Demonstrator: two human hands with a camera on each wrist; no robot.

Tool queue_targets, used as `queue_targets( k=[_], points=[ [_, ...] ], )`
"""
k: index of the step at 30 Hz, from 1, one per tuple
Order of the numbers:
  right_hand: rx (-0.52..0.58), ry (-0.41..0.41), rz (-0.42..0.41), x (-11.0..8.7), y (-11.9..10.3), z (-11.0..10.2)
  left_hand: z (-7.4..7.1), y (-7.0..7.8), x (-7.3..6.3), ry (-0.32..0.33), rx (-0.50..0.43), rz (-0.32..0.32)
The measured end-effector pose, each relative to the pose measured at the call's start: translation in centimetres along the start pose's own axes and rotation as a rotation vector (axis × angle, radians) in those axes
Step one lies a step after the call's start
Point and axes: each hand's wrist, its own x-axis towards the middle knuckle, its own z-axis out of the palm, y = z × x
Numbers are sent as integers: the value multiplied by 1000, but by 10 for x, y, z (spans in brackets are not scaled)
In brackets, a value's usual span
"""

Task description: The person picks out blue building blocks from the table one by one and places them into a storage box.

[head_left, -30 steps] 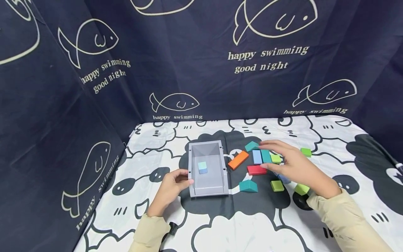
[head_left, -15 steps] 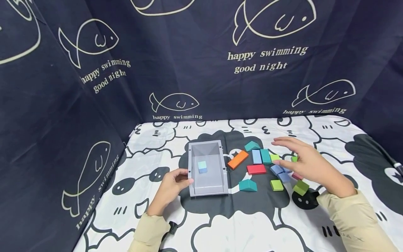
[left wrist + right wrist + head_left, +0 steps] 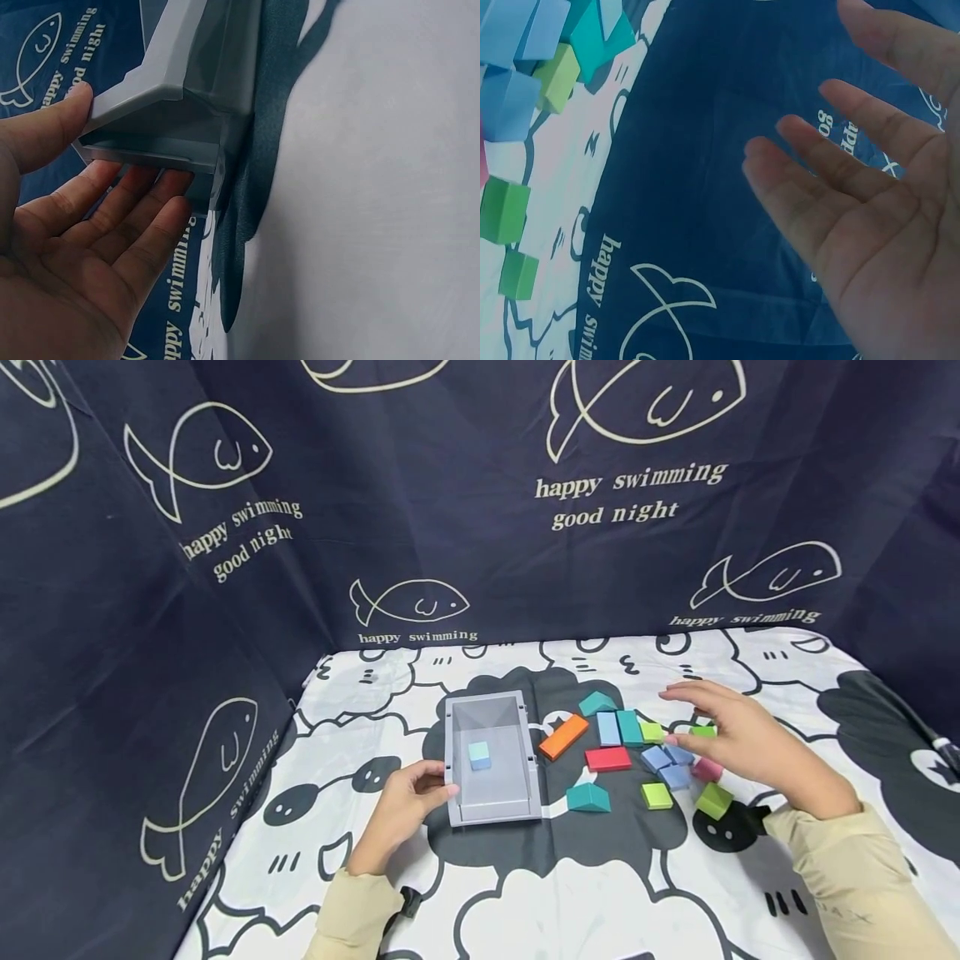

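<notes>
My left hand (image 3: 405, 802) grips the left side of a grey plastic box (image 3: 504, 781); in the left wrist view the thumb lies on its rim and the fingers curl beneath it. Inside the box sits a small block (image 3: 480, 756), mint on top and blue on its front. Over the right-hand blocks hovers my right hand (image 3: 757, 743), thumb and fingers spread with nothing between them. Nearest it are a lime block (image 3: 651, 732), a green block (image 3: 702, 732), several blue blocks (image 3: 676, 777) and a pinkish-red block (image 3: 707, 769).
Between box and right hand lie an orange block (image 3: 564, 737), a red block (image 3: 608, 759), a teal rectangular block (image 3: 629, 727) and a teal triangular block (image 3: 588, 798). A cartoon-sheep cloth (image 3: 570, 910) covers the table. Navy fish-print curtain (image 3: 510, 543) hangs behind.
My right hand has moved right, away from the teal and light-blue blocks, uncovering the blue and pinkish-red ones. The left hand stays on the box. The head view has shifted slightly.
</notes>
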Motion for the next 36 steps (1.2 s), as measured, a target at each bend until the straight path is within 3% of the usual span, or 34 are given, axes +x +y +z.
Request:
queue_targets(
  k=[15,36],
  points=[
    [-3,-219,109,7,16,14,-2,-5,2,8,-3,5],
    [20,-339,79,6,22,42,0,-4,1,8,3,-2]
  ],
)
